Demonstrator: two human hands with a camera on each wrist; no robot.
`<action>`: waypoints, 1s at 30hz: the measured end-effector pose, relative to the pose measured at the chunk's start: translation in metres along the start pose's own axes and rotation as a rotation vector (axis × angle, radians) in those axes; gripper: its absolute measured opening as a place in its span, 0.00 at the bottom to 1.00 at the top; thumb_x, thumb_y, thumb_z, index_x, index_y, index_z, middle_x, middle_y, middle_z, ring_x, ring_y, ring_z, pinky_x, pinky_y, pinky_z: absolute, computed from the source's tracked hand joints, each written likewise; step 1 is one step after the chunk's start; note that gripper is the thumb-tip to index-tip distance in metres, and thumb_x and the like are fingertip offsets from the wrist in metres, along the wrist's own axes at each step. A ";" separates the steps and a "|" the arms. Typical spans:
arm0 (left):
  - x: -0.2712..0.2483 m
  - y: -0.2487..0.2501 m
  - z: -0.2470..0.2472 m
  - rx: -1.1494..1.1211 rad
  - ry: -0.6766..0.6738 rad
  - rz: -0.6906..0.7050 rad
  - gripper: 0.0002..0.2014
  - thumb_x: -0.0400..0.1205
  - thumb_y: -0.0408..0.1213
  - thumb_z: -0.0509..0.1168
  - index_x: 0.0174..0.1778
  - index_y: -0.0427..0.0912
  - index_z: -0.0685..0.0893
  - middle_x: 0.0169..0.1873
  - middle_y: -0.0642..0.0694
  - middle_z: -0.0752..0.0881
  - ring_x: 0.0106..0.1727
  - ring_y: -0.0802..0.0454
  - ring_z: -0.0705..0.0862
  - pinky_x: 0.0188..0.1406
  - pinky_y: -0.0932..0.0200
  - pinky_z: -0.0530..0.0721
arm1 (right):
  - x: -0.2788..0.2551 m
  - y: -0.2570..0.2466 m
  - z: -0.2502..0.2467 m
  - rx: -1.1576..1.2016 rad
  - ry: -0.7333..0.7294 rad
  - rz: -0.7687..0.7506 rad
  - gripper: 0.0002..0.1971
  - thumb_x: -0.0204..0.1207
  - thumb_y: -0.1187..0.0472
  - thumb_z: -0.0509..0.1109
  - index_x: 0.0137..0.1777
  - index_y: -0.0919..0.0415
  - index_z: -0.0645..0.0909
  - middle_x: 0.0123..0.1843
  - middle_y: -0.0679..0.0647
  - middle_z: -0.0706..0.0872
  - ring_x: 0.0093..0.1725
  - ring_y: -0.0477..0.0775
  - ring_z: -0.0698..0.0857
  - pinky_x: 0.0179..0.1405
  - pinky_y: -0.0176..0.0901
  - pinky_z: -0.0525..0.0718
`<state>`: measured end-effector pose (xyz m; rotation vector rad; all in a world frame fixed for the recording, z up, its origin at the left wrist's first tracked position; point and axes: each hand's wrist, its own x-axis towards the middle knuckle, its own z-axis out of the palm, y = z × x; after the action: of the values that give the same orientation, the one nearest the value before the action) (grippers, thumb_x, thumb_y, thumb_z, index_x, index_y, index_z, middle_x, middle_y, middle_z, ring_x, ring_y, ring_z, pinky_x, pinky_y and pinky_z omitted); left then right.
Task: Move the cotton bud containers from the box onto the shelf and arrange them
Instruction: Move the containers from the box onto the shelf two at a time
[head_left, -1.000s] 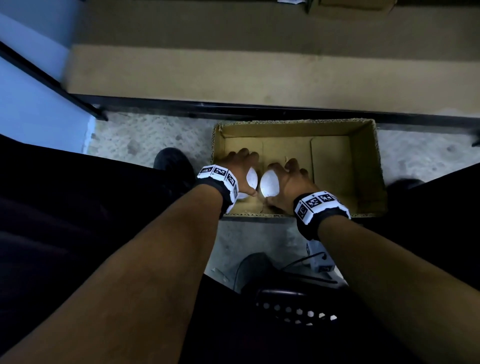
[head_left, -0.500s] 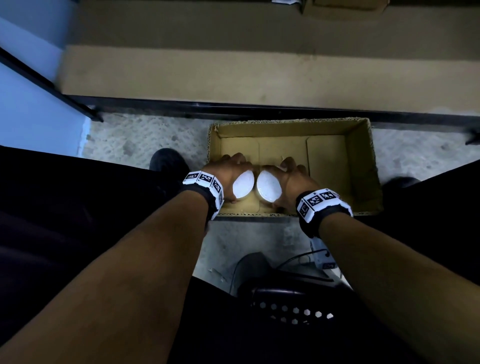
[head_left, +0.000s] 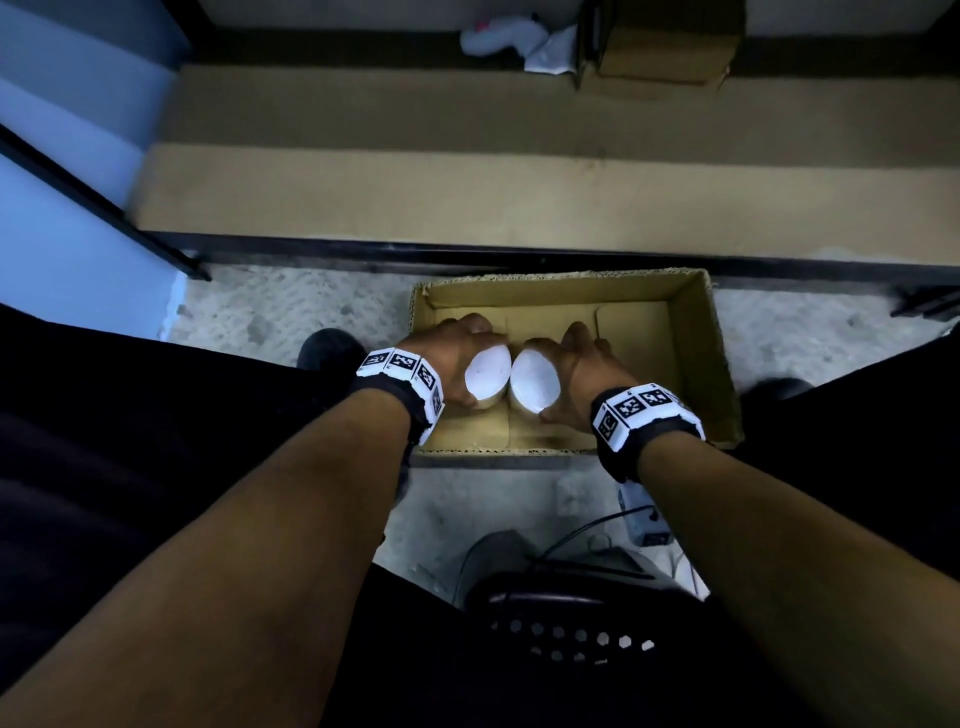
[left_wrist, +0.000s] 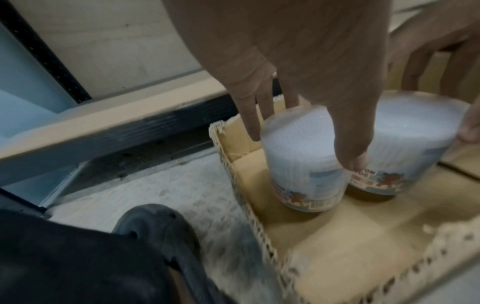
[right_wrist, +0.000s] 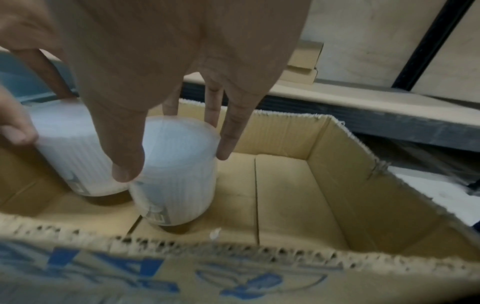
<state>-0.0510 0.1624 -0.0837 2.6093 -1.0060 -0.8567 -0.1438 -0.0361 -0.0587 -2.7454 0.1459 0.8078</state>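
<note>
Two white cotton bud containers stand side by side in the left part of the open cardboard box (head_left: 696, 338). My left hand (head_left: 452, 353) grips the left container (head_left: 487, 371) from above, fingers and thumb round its lid (left_wrist: 298, 133). My right hand (head_left: 582, 366) grips the right container (head_left: 535, 382) the same way (right_wrist: 179, 156). In the wrist views both containers sit just above or on the box floor (right_wrist: 291, 201); I cannot tell which. The low wooden shelf (head_left: 519, 197) runs behind the box.
The box stands on a speckled floor (head_left: 291, 312) in front of the shelf's black front rail (head_left: 519, 257). A small cardboard box (head_left: 660, 47) and white wrapping (head_left: 509, 36) lie at the shelf's back. A dark shoe (head_left: 327, 345) is left of the box; cables and a black perforated item (head_left: 571, 634) lie near me.
Both hands have tightened round the two containers and drawn them slightly toward me and upward. The head view has tilted up, showing more of the shelf.
</note>
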 end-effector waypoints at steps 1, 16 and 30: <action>0.000 0.001 -0.004 -0.014 0.010 0.014 0.40 0.62 0.54 0.75 0.73 0.63 0.71 0.73 0.58 0.70 0.68 0.45 0.79 0.63 0.51 0.82 | -0.002 0.001 -0.005 -0.006 0.010 -0.003 0.40 0.65 0.46 0.77 0.78 0.39 0.64 0.73 0.59 0.65 0.68 0.70 0.73 0.63 0.63 0.82; -0.020 0.031 -0.094 0.137 0.110 0.077 0.47 0.64 0.48 0.83 0.80 0.51 0.71 0.72 0.46 0.71 0.71 0.45 0.74 0.70 0.57 0.74 | -0.037 -0.011 -0.102 -0.090 0.116 -0.091 0.49 0.58 0.43 0.83 0.79 0.39 0.64 0.69 0.56 0.67 0.67 0.66 0.76 0.61 0.56 0.83; -0.096 0.058 -0.227 0.239 0.330 0.146 0.49 0.62 0.60 0.76 0.81 0.54 0.69 0.72 0.49 0.71 0.73 0.51 0.72 0.73 0.60 0.70 | -0.102 -0.047 -0.225 -0.097 0.306 -0.272 0.43 0.63 0.41 0.81 0.78 0.34 0.66 0.71 0.53 0.68 0.70 0.61 0.73 0.65 0.51 0.78</action>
<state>-0.0052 0.1821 0.1646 2.7018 -1.2427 -0.2721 -0.1055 -0.0547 0.1892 -2.8767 -0.2086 0.3290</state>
